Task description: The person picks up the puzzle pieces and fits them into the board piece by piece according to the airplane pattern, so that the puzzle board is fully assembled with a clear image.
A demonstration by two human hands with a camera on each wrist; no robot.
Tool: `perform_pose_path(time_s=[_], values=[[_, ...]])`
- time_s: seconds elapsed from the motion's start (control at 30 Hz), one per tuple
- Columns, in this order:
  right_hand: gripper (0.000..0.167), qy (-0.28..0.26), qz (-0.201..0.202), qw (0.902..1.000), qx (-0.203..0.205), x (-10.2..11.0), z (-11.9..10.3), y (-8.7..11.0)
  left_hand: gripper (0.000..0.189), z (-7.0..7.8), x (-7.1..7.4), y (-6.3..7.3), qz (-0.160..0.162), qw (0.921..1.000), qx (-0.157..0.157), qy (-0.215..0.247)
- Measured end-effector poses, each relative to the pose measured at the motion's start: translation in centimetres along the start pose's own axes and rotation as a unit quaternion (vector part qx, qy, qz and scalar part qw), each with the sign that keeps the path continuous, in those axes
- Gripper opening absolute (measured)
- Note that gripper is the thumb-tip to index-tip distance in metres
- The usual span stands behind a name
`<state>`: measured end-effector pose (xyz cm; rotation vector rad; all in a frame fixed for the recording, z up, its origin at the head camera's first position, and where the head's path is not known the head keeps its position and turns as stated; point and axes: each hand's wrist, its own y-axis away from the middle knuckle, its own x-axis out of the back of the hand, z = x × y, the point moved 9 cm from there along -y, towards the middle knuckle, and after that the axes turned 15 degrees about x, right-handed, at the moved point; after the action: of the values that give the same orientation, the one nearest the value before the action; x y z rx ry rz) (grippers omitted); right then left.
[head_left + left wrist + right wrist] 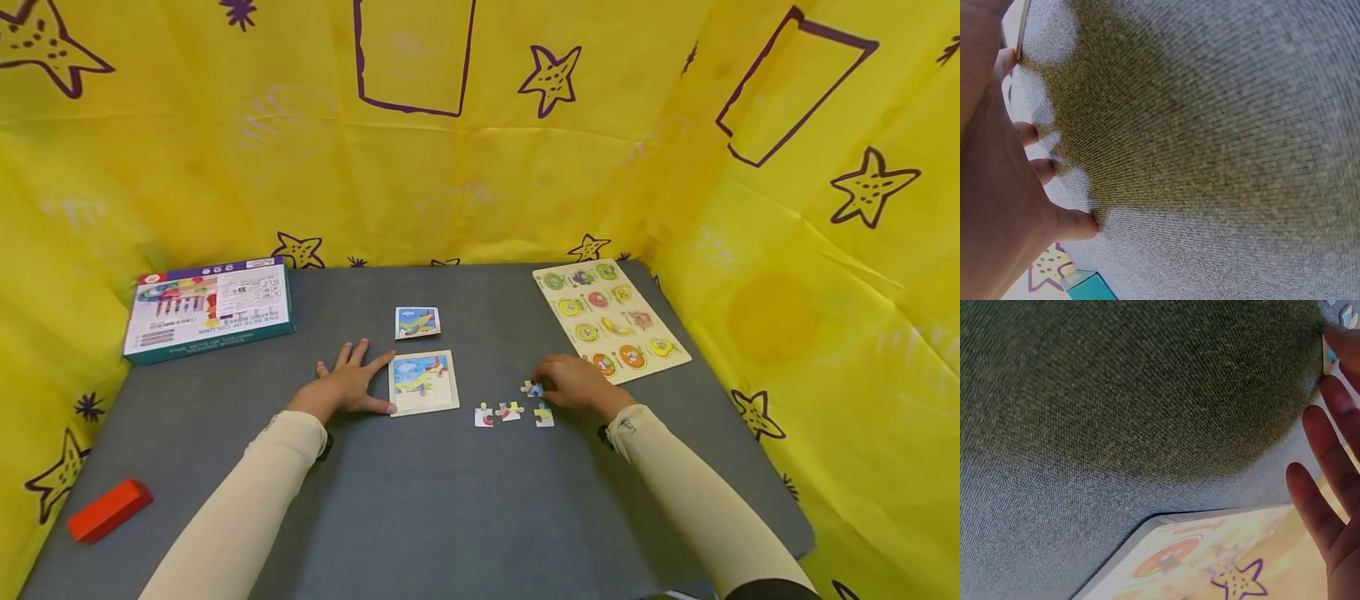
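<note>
Cream-framed puzzle tray (424, 402), blue across top.

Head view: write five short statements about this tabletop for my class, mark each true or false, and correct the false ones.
1. The left hand touches the puzzle tray. True.
2. The right hand pinches a puzzle piece. True.
3. The red block lies on top of the box. False: the red block lies on the table.
4. The fruit board is left of the puzzle tray. False: the fruit board is to its right.
5. All the pieces are fitted in the puzzle tray. False: several loose pieces lie on the table.
</note>
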<state>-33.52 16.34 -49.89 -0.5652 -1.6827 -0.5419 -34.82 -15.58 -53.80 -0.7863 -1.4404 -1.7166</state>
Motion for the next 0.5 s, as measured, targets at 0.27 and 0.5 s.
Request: perform_pose_path(time_s=[0.27, 0.5], values=[[0.024, -0.005, 0.004, 0.9998, 0.017, 0.4, -0.8, -1.4, 0.104, -0.5, -0.1, 0.0, 0.005, 1.0000, -0.003, 0.000], [0.022, 0.005, 0.024, 0.9984, 0.052, 1.5, -2.7, -4.0, 0.104, -0.2, -0.1, 0.0, 0.014, 0.9999, -0.001, 0.003]])
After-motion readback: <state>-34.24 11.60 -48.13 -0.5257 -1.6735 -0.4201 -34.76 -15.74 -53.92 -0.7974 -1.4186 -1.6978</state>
